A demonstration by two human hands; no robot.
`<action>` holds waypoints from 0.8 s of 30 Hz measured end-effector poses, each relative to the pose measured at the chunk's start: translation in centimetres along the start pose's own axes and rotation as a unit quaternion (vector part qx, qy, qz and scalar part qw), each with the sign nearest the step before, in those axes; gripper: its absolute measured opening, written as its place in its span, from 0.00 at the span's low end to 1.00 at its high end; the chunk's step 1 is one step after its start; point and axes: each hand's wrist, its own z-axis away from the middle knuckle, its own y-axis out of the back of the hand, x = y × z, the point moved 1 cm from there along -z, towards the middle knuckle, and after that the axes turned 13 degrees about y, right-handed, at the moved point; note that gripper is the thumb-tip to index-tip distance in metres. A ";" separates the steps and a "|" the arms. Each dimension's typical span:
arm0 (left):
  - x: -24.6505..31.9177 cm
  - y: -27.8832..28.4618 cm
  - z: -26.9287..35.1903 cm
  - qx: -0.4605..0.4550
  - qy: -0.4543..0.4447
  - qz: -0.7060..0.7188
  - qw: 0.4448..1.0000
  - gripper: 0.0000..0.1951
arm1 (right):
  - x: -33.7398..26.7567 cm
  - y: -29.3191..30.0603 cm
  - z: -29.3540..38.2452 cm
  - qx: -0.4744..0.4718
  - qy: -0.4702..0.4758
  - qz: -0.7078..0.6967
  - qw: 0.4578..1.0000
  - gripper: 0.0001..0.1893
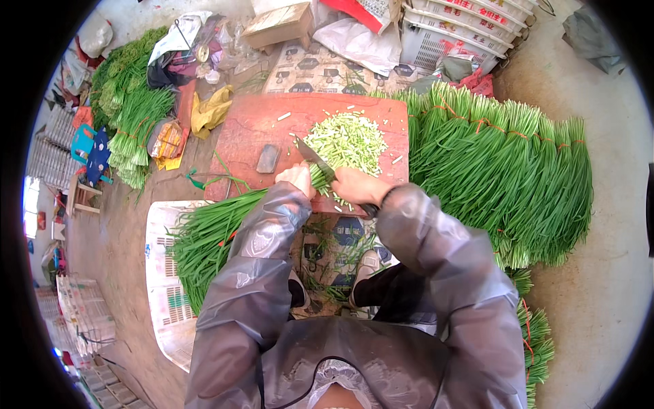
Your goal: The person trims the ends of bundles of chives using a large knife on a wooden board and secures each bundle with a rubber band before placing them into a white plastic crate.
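Note:
My left hand [298, 179] grips a bundle of long green stalks, perhaps garlic chives [320, 177], near its pale cut ends on the red board [240, 133]. In my right hand [356, 185] is a kitchen knife [312, 155]; its dark blade lies against the ends of the bundle, and its black handle shows below the wrist. A heap of chopped pale green stalk pieces [350, 140] lies just beyond the blade. Left of the heap rests a dark rectangular block, perhaps a whetstone [267, 159]. Behind my left forearm hang the long green leaves [214, 235].
Tied bundles of green stalks [490, 174] are stacked right of the board. A white plastic crate [166, 301] stands at my left, under the leaves. Stacked white crates [449, 36], a wooden stool [278, 25] and a yellow bag [210, 111] lie beyond. More bundles [138, 117] sit far left.

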 end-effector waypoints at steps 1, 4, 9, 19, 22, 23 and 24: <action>-0.4 -0.2 0.1 0.000 0.004 0.002 1.000 0.19 | -1.0 -0.6 1.5 -0.005 -0.082 -0.088 0.993 0.14; 1.5 0.6 -0.2 0.010 -0.024 0.006 1.000 0.18 | 2.8 -5.2 1.2 0.236 0.042 0.026 0.970 0.14; 2.1 0.4 0.0 -0.003 -0.022 0.000 1.000 0.19 | 4.6 -5.2 0.1 0.227 0.048 0.018 0.973 0.14; 0.6 0.6 0.8 -0.039 0.003 0.006 0.999 0.35 | 3.3 -6.7 2.7 0.214 0.018 0.042 0.976 0.13; -0.3 1.9 1.7 -0.032 -0.063 0.041 0.997 0.51 | 3.4 -6.5 2.8 0.221 0.033 0.055 0.973 0.14; -1.0 2.3 2.2 -0.019 -0.096 0.058 0.994 0.57 | 3.7 -6.4 2.9 0.223 0.031 0.064 0.972 0.14; -2.4 2.6 2.8 -0.022 -0.091 0.040 0.995 0.60 | 3.4 -6.5 2.7 0.221 0.032 0.068 0.972 0.14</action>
